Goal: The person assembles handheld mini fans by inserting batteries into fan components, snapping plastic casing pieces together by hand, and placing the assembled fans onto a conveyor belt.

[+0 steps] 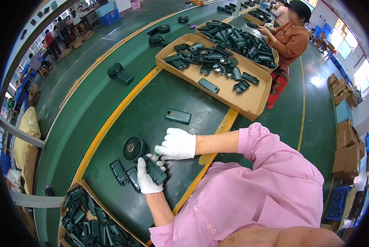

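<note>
My left hand (148, 178), in a white glove, is closed round a dark handle housing (156, 172). A round black fan head (134, 149) sits at the upper end of that housing; whether the two are joined is hard to see. My right hand (178, 144), also gloved in white, is closed with its fingertips at the housing's upper end. A tiny green bit shows at the pinch, too small to name. Beside my left hand lie two dark casing pieces, one casing (119, 173) and another casing (133, 179). Another dark casing (178, 116) lies beyond my right hand.
A cardboard tray (254, 95) of dark casings stands beyond my right arm. Another box (95, 199) full of dark parts is at the lower left. An assembled fan (119, 73) lies on the green belt (90, 103). A co-worker (290, 37) handles a part at the far right.
</note>
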A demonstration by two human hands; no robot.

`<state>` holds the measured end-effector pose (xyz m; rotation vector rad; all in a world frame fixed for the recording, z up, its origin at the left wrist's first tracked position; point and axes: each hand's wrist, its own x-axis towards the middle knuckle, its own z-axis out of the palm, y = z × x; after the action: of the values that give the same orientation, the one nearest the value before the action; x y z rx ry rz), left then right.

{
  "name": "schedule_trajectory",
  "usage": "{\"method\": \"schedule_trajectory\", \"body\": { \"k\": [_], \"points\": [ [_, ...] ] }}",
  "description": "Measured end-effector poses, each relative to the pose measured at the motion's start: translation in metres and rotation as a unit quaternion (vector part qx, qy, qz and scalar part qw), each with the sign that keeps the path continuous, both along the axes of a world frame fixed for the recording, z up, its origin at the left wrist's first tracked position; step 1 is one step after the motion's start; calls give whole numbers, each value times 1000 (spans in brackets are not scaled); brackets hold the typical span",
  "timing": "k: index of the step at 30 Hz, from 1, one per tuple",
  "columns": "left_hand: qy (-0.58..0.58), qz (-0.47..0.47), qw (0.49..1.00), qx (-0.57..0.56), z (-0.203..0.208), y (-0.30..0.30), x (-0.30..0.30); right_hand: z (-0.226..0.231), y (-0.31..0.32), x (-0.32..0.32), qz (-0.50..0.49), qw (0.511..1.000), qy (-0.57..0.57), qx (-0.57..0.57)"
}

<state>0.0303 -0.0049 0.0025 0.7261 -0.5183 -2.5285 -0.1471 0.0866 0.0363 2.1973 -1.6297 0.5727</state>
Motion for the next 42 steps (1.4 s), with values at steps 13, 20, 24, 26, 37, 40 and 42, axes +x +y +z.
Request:
{"method": "schedule_trajectory", "body": {
  "k": [13,20,24,26,37,40,42],
  "points": [
    [17,12,1000,20,4,-3,-3,-5,-21,-6,-3,997,68,32],
    [-13,14,998,-54,-2,0,-3,-3,-19,-10,22,997,51,51],
    [-40,21,994,-99,0,4,-5,-3,-13,-5,33,995,48,82],
    [-54,76,988,-119,8,10,-8,-1,-11,1,6,992,-24,127],
    [18,153,971,-181,9,9,-4,16,-2,0,33,780,-478,404],
    [19,118,978,-170,22,11,-5,-9,13,-5,115,546,-730,394],
    [-4,147,975,-169,17,10,-8,-17,23,2,167,329,-842,394]
  ]
}}
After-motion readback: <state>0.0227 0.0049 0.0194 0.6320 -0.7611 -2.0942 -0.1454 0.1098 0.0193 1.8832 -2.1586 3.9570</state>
